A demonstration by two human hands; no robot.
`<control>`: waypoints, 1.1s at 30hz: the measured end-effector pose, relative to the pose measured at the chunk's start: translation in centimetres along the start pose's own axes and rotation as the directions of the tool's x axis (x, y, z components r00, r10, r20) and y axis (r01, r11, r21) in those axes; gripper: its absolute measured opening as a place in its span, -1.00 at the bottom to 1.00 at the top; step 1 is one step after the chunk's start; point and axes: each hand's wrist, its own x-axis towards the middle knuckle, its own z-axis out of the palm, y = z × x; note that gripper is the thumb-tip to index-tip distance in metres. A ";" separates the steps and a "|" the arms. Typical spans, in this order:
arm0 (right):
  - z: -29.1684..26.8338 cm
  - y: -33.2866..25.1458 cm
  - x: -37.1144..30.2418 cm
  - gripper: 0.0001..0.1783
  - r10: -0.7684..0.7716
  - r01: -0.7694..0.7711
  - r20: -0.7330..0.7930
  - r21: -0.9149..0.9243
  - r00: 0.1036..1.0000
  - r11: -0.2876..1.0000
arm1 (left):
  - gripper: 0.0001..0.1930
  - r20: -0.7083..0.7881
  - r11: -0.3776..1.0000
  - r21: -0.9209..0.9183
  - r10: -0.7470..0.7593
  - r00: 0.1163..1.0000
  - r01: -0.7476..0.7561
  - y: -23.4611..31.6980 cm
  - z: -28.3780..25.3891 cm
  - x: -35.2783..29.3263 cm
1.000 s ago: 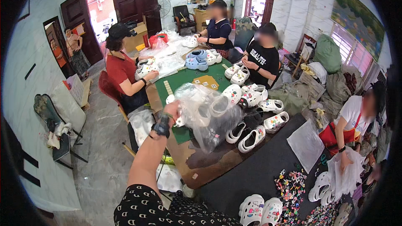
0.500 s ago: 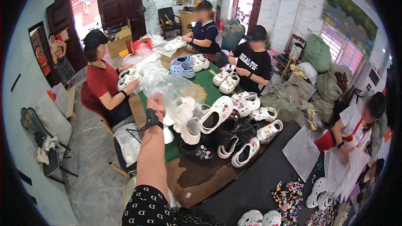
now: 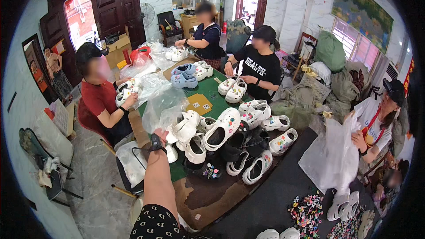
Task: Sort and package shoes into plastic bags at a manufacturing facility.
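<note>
My left hand (image 3: 162, 136), wearing a dark band at the wrist, reaches forward over the near left side of the table. Its fingers are closed at the edge of a clear plastic bag (image 3: 166, 108), partly hidden by film and blur. The bag spreads away from the hand over the green tabletop. Just right of the hand, white clogs (image 3: 193, 148) with charms stand in a pile. A larger white clog (image 3: 222, 129) and black clogs (image 3: 233, 146) lie beyond them. My right hand is out of view.
Co-workers sit round the green table (image 3: 179, 171), handling clogs. Blue clogs (image 3: 183, 76) stand at the back. At right, a person lifts clear plastic (image 3: 330, 161) above a dark table (image 3: 265, 201) with loose charms (image 3: 305, 214). A chair (image 3: 129, 163) stands left of my arm.
My left hand has come down and nearer, and the plastic bag has sunk from over the white clogs, baring a yellow piece. The person at right has raised the plastic sheet off the dark table.
</note>
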 end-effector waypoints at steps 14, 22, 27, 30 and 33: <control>12.9 10.3 8.6 -0.44 -0.208 0.187 -0.121 -0.165 0.971 0.968 | -0.42 0.497 -0.258 -0.864 -0.294 0.817 0.433 12.1 1.4 -3.4; -1.2 -0.4 -0.2 -0.46 -0.132 0.144 -0.103 0.120 0.986 0.982 | -0.62 0.739 -0.102 -0.666 -0.230 0.634 0.739 10.5 -1.6 -15.3; -2.6 -2.2 -0.8 -0.36 -0.021 0.032 -0.034 0.356 0.999 0.934 | -0.68 0.819 0.190 -0.568 0.025 0.574 0.801 15.0 -3.1 -26.7; -2.1 -2.8 0.8 -0.39 -0.127 0.152 -0.086 0.446 0.988 0.882 | -0.73 0.888 0.421 -0.455 0.150 0.434 0.785 20.1 -5.4 -34.8; -2.9 -5.5 1.6 -0.39 -0.241 0.207 -0.010 0.545 0.971 0.813 | -0.77 0.927 0.608 -0.375 0.267 0.265 0.700 24.4 -7.8 -42.1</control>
